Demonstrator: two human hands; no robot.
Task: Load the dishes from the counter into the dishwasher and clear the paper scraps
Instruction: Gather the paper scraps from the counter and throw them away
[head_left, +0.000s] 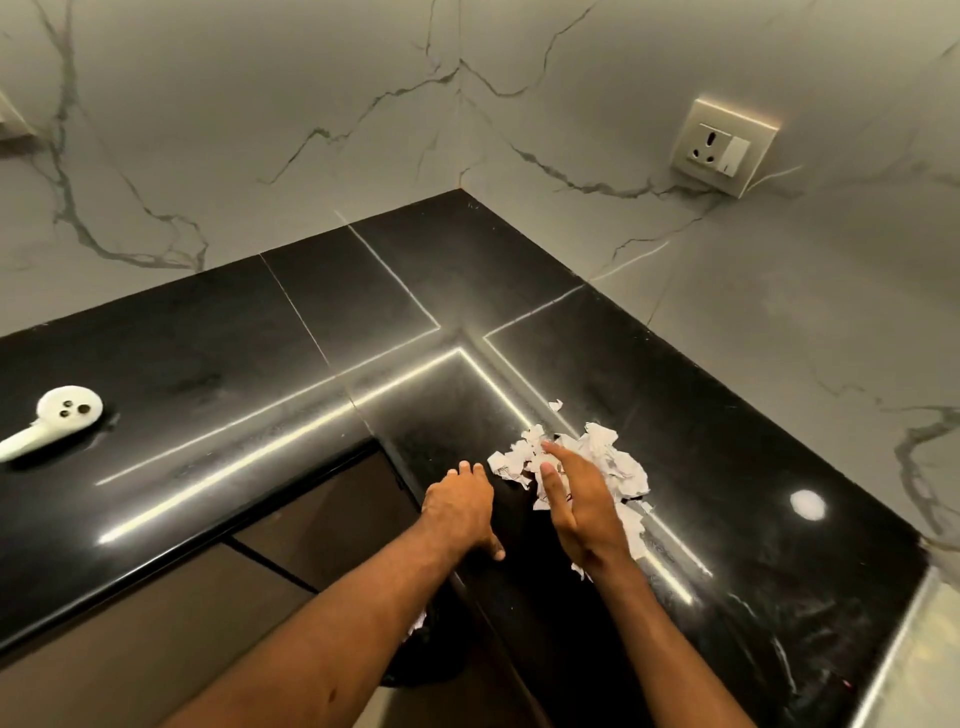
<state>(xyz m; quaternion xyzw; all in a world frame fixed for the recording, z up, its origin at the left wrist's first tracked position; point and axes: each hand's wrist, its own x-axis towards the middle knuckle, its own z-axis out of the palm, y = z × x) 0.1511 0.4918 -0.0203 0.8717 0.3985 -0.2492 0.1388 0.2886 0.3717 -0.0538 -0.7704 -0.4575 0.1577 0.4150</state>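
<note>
A heap of torn white paper scraps (608, 457) lies on the black stone counter (363, 312), near its inner corner edge. My right hand (576, 499) lies edge-on against the near side of the heap, fingers straight and touching the scraps. My left hand (460, 501) rests palm down on the counter just left of the heap, fingers spread flat, holding nothing. More white scraps (418, 621) show below the counter edge, inside something dark under my left forearm; what it is I cannot make out.
A white handheld spray head (57, 418) lies on the counter at the far left. A wall socket with switch (719, 148) sits on the marble wall at the right. Brown cabinet fronts (156, 634) run under the counter edge.
</note>
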